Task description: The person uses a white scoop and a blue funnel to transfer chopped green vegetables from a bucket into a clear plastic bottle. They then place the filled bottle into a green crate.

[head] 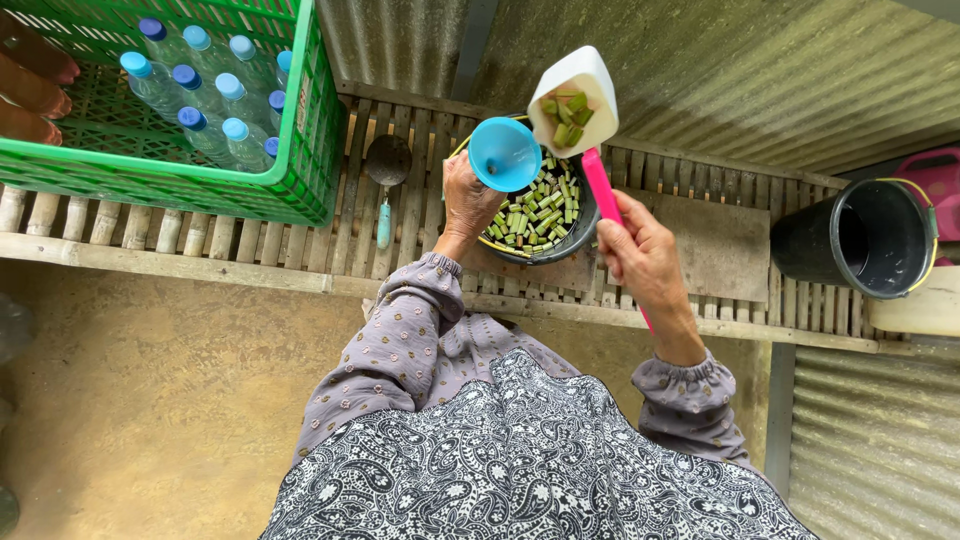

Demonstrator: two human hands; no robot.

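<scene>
Pink-handled white scoop (pixel 573 100), gripped in my right hand (pixel 645 262) and loaded with cut green stalk pieces (pixel 567 115), tilts beside the blue funnel (pixel 504 153) my left hand (pixel 468 200) clasps over the bowl (pixel 580 232); pieces could spill past its narrow mouth.

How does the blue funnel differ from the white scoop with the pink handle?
The funnel is round and blue; the scoop is boxy and white with a long pink handle. The funnel looks empty, while the scoop carries cut green pieces. The left hand holds the funnel, the right hand the scoop's handle. Both are raised over the bowl of green pieces.
</scene>
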